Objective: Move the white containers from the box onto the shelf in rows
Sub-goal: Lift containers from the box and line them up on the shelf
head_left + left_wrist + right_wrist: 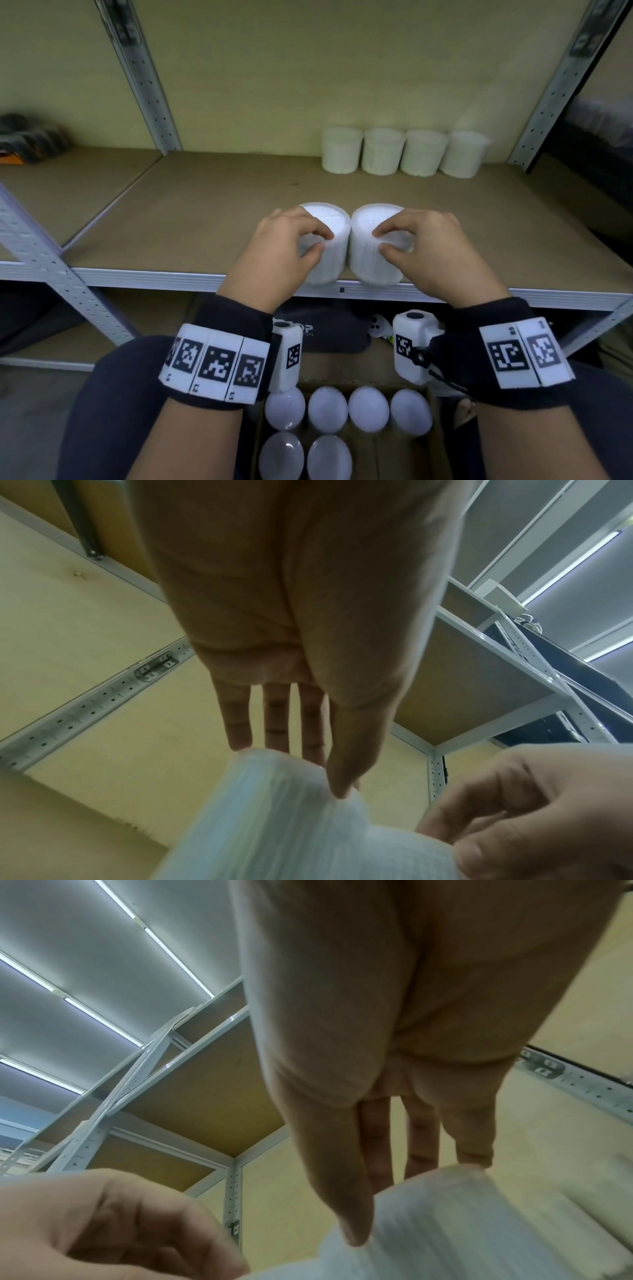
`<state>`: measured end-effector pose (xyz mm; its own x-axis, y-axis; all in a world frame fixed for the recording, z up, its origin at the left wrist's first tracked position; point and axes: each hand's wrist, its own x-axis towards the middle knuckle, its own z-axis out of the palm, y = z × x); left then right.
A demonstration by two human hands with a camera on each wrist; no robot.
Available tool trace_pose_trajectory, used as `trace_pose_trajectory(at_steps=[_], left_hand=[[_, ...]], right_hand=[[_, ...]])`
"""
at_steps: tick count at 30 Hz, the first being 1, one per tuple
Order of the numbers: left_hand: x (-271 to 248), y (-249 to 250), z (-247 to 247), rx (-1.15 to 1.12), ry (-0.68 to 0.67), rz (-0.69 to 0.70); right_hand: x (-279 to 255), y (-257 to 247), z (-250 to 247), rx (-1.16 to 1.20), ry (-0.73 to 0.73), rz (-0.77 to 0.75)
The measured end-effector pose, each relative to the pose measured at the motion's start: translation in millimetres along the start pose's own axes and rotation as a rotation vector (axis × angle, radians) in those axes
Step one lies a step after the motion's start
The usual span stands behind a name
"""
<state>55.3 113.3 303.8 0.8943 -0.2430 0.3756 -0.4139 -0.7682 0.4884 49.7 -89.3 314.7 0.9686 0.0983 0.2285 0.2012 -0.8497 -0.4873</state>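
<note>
Two white ribbed containers stand side by side at the shelf's (pixel 205 219) front edge. My left hand (pixel 291 240) grips the left container (pixel 330 226) from above, fingers over its lid and thumb on its side. My right hand (pixel 418 243) grips the right container (pixel 370 222) the same way. In the left wrist view my left hand (pixel 308 750) meets the container's (pixel 291 818) top rim; in the right wrist view my right hand (pixel 394 1177) sits on the other container (pixel 462 1226). Several white containers (pixel 397 152) stand in a row at the shelf's back right. Below, the cardboard box (pixel 435 425) holds several more (pixel 368 409).
Grey perforated uprights (pixel 144 78) frame the shelf bay, one at the back left and another (pixel 555 89) at the back right. Dark items (pixel 27 137) lie on the neighbouring shelf at far left. A dark bag (pixel 322 332) sits under the shelf behind the box.
</note>
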Motion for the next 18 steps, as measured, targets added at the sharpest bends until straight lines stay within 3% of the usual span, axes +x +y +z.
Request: trace_pose_trajectory(at_steps=[7, 18], left_hand=[[23, -21, -12, 0.065, -0.056, -0.083], [100, -73, -25, 0.152, -0.093, -0.197]], right_hand=[[41, -17, 19, 0.001, -0.02, 0.039], [148, -36, 48, -0.115, -0.103, -0.076]])
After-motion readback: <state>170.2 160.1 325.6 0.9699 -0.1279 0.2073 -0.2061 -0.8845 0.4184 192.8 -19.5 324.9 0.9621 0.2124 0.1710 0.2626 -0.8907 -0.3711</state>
